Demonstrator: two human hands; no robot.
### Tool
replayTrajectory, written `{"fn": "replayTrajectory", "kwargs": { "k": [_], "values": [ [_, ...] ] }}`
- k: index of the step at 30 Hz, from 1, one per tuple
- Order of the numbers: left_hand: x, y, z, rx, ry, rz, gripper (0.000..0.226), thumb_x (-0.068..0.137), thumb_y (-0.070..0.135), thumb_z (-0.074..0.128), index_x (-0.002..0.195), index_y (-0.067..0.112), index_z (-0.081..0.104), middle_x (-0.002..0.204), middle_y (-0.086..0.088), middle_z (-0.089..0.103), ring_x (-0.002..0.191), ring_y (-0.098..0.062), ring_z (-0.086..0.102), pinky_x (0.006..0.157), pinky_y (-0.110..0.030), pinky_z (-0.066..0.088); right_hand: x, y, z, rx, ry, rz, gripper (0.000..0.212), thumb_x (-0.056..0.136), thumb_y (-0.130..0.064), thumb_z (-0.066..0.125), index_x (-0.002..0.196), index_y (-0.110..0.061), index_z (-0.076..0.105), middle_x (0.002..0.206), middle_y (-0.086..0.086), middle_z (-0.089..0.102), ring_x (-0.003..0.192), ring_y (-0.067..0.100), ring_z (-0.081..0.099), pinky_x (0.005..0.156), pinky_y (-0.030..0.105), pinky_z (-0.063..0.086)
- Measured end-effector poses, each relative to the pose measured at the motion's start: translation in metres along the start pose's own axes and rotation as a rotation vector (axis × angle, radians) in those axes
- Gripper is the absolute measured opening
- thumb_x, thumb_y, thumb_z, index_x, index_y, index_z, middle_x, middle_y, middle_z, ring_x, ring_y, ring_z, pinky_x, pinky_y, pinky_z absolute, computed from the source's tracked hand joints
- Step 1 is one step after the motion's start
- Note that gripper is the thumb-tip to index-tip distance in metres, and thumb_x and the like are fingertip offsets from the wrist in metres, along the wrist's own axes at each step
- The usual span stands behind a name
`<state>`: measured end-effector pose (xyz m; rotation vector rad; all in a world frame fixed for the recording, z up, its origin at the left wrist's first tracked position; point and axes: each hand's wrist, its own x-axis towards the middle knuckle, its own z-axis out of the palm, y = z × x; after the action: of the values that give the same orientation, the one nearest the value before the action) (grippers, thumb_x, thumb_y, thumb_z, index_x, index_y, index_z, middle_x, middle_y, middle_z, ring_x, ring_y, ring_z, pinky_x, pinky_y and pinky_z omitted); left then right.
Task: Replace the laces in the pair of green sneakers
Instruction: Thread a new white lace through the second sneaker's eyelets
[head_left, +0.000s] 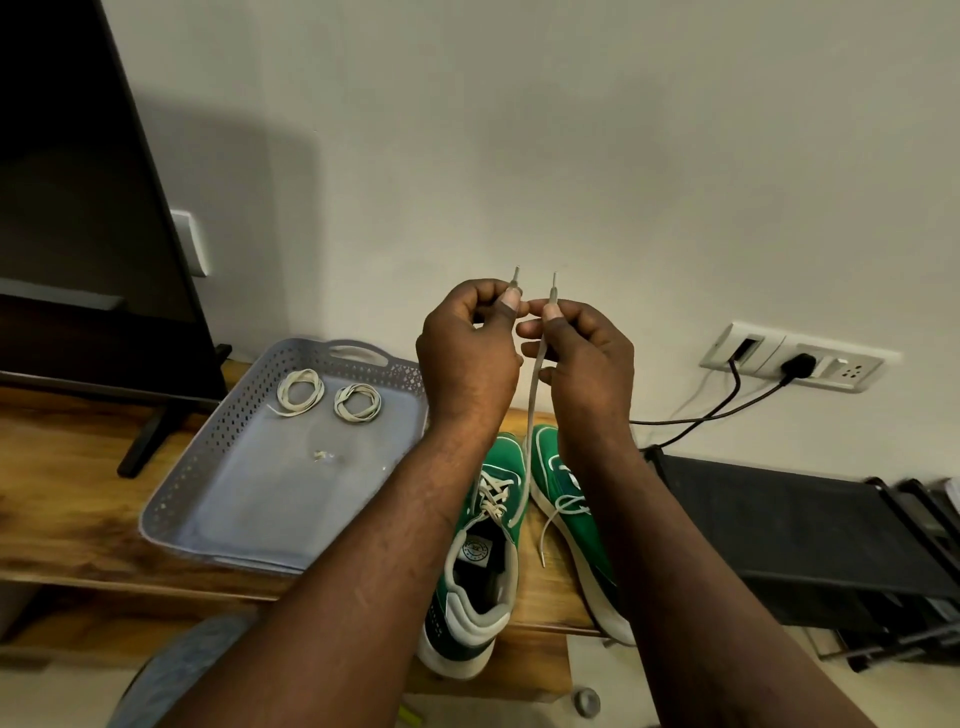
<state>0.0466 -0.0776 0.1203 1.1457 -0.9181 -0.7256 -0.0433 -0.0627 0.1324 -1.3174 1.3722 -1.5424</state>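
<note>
A dark TV (78, 182) stands at the far left on a wooden table (67, 457). Beside it lies a gray tray (228, 431) with two coiled laces (300, 393) side by side near its far end, apart from each other.

Right of the tray, the left hand (467, 353) is raised in front of the wall, and its thumb and forefinger pinch one tip of a pale lace (531, 431) so that the tip points up. The right hand (582, 358), just beside it with fingertips nearly touching, pinches the other tip the same way. From the right hand the lace hangs down to a green sneaker (478, 545) on the table below, where it crosses through the eyelets. The strand under the left hand is hidden behind the wrist.

A second sneaker (571, 509) lies just right of the first, partly under the right forearm, with a loose lace end trailing between the two shoes.

Further right are wall sockets (795, 358) with black cables plugged in, and below them a black rack (805, 530).
</note>
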Motion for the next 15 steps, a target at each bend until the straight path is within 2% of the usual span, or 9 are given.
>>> {"fn": "replayTrajectory", "kwargs": {
  "k": [5,10,15],
  "values": [
    [0.0012,0.0006,-0.0006,-0.031,-0.009,-0.027,0.008,0.097,0.031,0.071,0.092,0.032,0.076,0.087,0.013,0.076,0.083,-0.018,0.073,0.077,-0.05,0.063,0.0031,-0.0029,0.0056,0.006,0.017,-0.019,0.022,0.106,-0.025,0.058,0.103,-0.023,0.079,0.086,-0.001,0.077,0.083,0.012,0.071,0.077,0.035,0.052],
    [0.0027,0.0019,-0.0024,-0.058,-0.016,-0.053,0.008,0.097,0.029,0.072,0.098,0.027,0.08,0.09,0.012,0.077,0.092,-0.007,0.072,0.088,-0.044,0.061,0.0044,-0.0041,0.0071,0.003,0.018,-0.027,0.022,0.106,-0.024,0.057,0.104,-0.021,0.079,0.084,-0.001,0.077,0.082,0.009,0.07,0.075,0.03,0.05],
    [0.0008,0.0049,-0.0045,-0.069,-0.027,-0.053,0.009,0.098,0.028,0.071,0.1,0.026,0.08,0.09,0.012,0.078,0.091,-0.004,0.072,0.087,-0.039,0.061,0.0052,-0.0038,0.0071,0.004,0.019,-0.029,0.022,0.106,-0.024,0.058,0.102,-0.022,0.08,0.084,0.0,0.077,0.081,0.009,0.069,0.077,0.033,0.051]
  ]
}}
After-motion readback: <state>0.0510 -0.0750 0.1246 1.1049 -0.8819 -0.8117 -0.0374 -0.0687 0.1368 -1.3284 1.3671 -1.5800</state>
